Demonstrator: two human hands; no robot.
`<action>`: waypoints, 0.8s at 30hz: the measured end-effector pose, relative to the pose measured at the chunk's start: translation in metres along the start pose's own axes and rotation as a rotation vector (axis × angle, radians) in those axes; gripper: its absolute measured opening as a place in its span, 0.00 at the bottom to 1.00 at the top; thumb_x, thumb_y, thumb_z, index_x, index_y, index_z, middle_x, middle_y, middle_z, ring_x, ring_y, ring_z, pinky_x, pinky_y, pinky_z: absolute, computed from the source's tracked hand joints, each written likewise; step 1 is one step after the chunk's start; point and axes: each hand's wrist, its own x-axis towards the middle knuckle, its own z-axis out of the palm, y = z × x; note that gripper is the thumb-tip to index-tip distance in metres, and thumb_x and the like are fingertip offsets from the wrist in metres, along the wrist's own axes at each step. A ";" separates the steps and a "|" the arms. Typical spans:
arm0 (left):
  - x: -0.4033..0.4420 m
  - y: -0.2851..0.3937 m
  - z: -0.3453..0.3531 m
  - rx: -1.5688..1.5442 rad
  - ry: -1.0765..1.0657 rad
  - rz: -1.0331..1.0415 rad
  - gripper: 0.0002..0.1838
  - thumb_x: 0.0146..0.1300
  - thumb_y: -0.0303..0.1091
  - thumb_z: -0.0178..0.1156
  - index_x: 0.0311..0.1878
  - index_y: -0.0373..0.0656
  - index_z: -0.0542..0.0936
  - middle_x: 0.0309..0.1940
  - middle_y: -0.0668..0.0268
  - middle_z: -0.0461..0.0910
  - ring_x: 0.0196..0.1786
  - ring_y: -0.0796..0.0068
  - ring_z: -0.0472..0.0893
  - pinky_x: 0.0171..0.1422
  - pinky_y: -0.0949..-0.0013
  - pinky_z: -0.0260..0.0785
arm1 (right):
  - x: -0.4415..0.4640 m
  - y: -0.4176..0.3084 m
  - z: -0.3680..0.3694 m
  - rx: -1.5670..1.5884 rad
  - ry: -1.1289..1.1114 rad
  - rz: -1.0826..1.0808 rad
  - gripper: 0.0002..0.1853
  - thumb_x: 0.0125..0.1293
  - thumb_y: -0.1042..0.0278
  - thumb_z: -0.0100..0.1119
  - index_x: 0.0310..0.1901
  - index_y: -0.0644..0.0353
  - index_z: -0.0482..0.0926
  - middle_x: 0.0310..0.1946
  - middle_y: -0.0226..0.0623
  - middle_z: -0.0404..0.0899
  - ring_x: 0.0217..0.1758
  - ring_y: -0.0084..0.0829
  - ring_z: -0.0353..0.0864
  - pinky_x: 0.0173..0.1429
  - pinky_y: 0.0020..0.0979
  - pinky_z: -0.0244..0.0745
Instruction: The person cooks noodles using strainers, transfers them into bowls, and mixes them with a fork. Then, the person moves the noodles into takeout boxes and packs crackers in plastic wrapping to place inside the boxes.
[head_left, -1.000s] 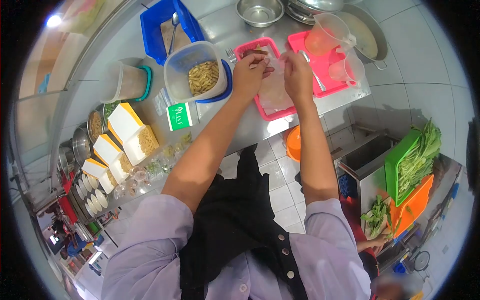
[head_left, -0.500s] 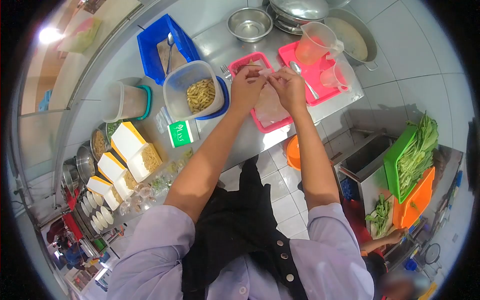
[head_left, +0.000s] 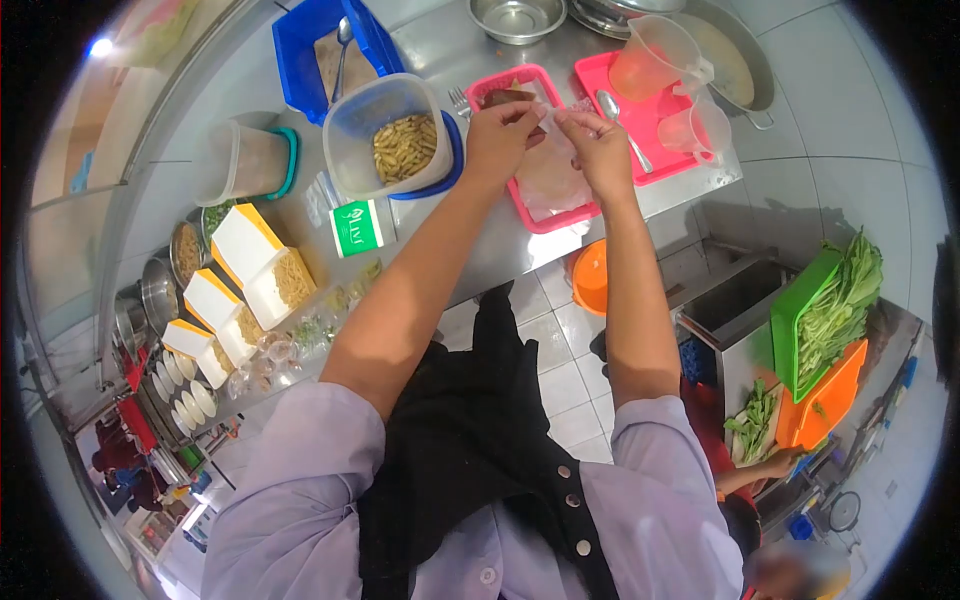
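Note:
Both my hands are raised over a pink basket on the steel counter. The fingertips of my left hand and my right hand are pinched on a piece of thin clear plastic stretched between them. More whitish translucent plastic sheets or bags lie in the basket. A brown item shows at its far end, partly hidden by my left hand. Left of the basket is a fork. A clear tub of yellowish-brown finger-shaped pieces stands beside my left forearm.
A pink tray at right holds a spoon and plastic jugs. At left are a blue bin, a green-and-white packet and noodle boxes. A co-worker's hand is near leafy greens at lower right.
My hands have drawn slightly apart, with the plastic spread between them. The view has shifted, so the counter items sit higher in it.

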 end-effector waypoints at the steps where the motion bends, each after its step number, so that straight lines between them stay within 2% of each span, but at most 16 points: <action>1: 0.000 0.000 0.000 0.005 0.006 -0.001 0.16 0.79 0.36 0.68 0.59 0.33 0.88 0.50 0.64 0.88 0.49 0.75 0.88 0.57 0.71 0.86 | 0.001 0.000 -0.002 0.032 -0.016 0.013 0.10 0.73 0.63 0.74 0.47 0.59 0.94 0.26 0.17 0.78 0.22 0.12 0.69 0.25 0.22 0.60; 8: 0.003 -0.005 0.002 0.012 0.030 0.046 0.13 0.78 0.33 0.68 0.58 0.34 0.89 0.51 0.61 0.89 0.49 0.73 0.89 0.56 0.71 0.87 | 0.003 -0.002 -0.006 0.205 -0.020 0.138 0.08 0.72 0.67 0.72 0.47 0.60 0.94 0.36 0.23 0.85 0.30 0.13 0.73 0.28 0.20 0.62; 11: 0.004 -0.005 0.000 0.058 0.034 0.060 0.12 0.78 0.31 0.68 0.56 0.33 0.89 0.51 0.60 0.89 0.48 0.75 0.89 0.53 0.71 0.87 | 0.006 0.001 -0.010 0.262 -0.010 0.182 0.09 0.73 0.67 0.71 0.48 0.61 0.93 0.39 0.24 0.86 0.32 0.14 0.73 0.28 0.20 0.61; 14: -0.001 0.002 -0.002 0.446 0.125 0.191 0.10 0.74 0.27 0.68 0.55 0.37 0.89 0.51 0.59 0.90 0.50 0.69 0.91 0.53 0.66 0.87 | 0.006 0.002 -0.011 0.299 0.022 0.162 0.10 0.74 0.65 0.72 0.49 0.60 0.93 0.39 0.24 0.86 0.33 0.14 0.73 0.28 0.20 0.61; 17: -0.009 0.007 -0.003 0.958 0.167 0.622 0.11 0.68 0.24 0.68 0.51 0.42 0.90 0.52 0.57 0.87 0.52 0.57 0.90 0.56 0.56 0.85 | 0.003 -0.004 -0.009 0.270 0.047 0.113 0.09 0.75 0.64 0.72 0.49 0.59 0.92 0.39 0.23 0.85 0.32 0.13 0.72 0.28 0.19 0.60; 20: -0.002 0.011 -0.001 1.115 0.038 0.671 0.11 0.65 0.25 0.66 0.49 0.46 0.89 0.54 0.56 0.84 0.53 0.47 0.88 0.59 0.49 0.83 | -0.001 -0.013 -0.004 0.166 0.035 0.089 0.08 0.76 0.64 0.72 0.49 0.58 0.92 0.39 0.21 0.85 0.30 0.12 0.72 0.28 0.20 0.62; 24: 0.020 0.003 -0.010 1.391 -0.053 0.705 0.08 0.69 0.31 0.63 0.47 0.44 0.89 0.56 0.51 0.82 0.51 0.47 0.89 0.55 0.48 0.84 | -0.001 -0.034 0.000 0.208 0.055 -0.041 0.10 0.77 0.62 0.72 0.51 0.58 0.92 0.40 0.20 0.85 0.31 0.12 0.76 0.29 0.20 0.67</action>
